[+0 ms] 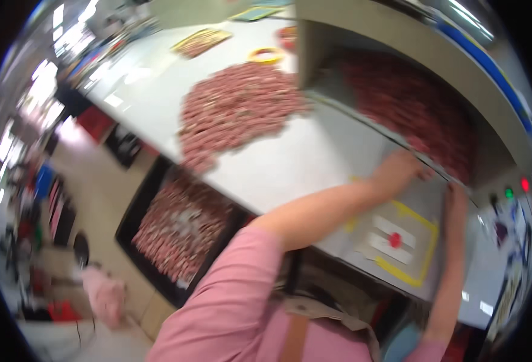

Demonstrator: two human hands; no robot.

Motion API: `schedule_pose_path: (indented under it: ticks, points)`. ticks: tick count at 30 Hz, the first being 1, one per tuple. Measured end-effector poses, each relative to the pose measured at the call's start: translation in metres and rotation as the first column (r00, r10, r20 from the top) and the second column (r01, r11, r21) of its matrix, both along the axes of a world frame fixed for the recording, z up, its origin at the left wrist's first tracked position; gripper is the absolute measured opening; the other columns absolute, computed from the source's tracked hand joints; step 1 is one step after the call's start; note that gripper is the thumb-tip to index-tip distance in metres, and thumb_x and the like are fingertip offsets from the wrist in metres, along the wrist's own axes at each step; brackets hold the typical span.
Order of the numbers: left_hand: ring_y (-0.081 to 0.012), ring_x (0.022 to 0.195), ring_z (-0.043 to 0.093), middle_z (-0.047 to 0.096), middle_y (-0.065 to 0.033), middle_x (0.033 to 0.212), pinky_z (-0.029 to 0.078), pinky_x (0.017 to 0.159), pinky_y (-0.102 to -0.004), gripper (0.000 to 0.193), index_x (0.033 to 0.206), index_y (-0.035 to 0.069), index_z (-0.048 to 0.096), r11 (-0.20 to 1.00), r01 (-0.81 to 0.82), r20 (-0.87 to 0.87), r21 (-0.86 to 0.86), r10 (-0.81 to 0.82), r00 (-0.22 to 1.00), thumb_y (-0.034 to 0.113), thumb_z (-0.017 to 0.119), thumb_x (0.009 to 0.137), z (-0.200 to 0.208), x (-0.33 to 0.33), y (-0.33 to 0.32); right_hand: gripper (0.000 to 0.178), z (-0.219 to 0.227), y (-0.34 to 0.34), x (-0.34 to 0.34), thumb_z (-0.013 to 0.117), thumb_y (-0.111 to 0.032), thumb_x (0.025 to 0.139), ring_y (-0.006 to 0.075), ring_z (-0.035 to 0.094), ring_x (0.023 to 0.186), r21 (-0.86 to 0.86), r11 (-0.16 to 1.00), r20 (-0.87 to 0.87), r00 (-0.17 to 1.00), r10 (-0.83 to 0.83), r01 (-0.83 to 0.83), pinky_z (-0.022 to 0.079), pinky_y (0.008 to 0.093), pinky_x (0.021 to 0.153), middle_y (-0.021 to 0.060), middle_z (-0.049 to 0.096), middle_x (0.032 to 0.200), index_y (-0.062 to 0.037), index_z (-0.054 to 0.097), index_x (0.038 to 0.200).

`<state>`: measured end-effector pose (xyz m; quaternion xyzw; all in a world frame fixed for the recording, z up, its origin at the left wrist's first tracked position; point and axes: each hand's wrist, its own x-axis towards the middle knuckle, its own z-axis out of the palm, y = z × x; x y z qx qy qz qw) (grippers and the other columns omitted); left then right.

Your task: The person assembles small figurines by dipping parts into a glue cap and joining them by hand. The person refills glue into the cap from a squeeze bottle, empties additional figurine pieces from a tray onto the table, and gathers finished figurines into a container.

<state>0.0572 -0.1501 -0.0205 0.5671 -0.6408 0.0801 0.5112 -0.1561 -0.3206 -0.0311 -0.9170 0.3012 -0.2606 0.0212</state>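
A large heap of small pink pieces (408,99) lies under a beige shelf; blur hides what kind they are. My left hand (403,169) reaches to the near edge of this heap. My right hand (456,193) is at the heap's near right corner, its fingers pointing toward the pieces. Motion smears the fingers of both hands, so any grip is unclear. Below my left hand lies a board bordered with yellow tape (427,244). On it sit pale rectangular parts (389,252) with a round red spot (394,240) between them.
Another spread of pink pieces (236,108) covers part of the white table (266,160). A yellow tape roll (266,56) and a yellow-edged tray (201,42) lie farther back. A black crate (134,208) of pink pieces stands left of my arm. The beige shelf (399,27) overhangs the far right.
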Motion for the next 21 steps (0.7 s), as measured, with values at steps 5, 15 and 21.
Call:
schedule_pose_path:
  ticks: [5,15,21]
  points:
    - [-0.0306,0.099,0.055,0.061,-0.0142,0.093,0.045,0.084,-0.0398,0.011,0.081,0.004,0.063,0.983,0.115,-0.589,0.141,-0.010,0.808,0.013,0.057,0.080,0.022,0.009,0.029,0.019,0.019,0.033,0.008,0.048,-0.009,0.092,0.0297,0.057,0.090,0.099,0.985,-0.026,0.989,0.145,-0.141,0.044,0.0349,0.083,0.0167,0.057,0.099,-0.0001,0.052,0.108]
    - [-0.0213,0.080,0.059,0.060,-0.0107,0.092,0.049,0.074,-0.0323,0.018,0.090,0.002,0.065,0.958,0.256,-0.563,0.129,-0.141,0.814,0.019,0.059,0.086,0.056,0.011,0.098,0.021,0.062,0.169,-0.039,0.053,-0.010,0.091,0.0298,0.056,0.088,0.376,0.905,-0.096,0.963,0.253,-0.200,0.045,0.0352,0.079,0.0162,0.054,0.101,-0.0005,0.054,0.109]
    - [-0.0123,0.089,0.058,0.060,-0.0047,0.106,0.047,0.083,-0.0262,0.039,0.120,0.001,0.055,0.875,0.447,-0.972,0.184,0.094,0.215,0.028,0.057,0.093,0.052,0.005,0.161,0.031,0.080,0.183,-0.015,0.057,-0.008,0.086,0.0334,0.056,0.092,0.477,0.875,-0.116,0.981,0.157,-0.084,0.046,0.0383,0.081,0.0182,0.054,0.107,-0.0020,0.053,0.116]
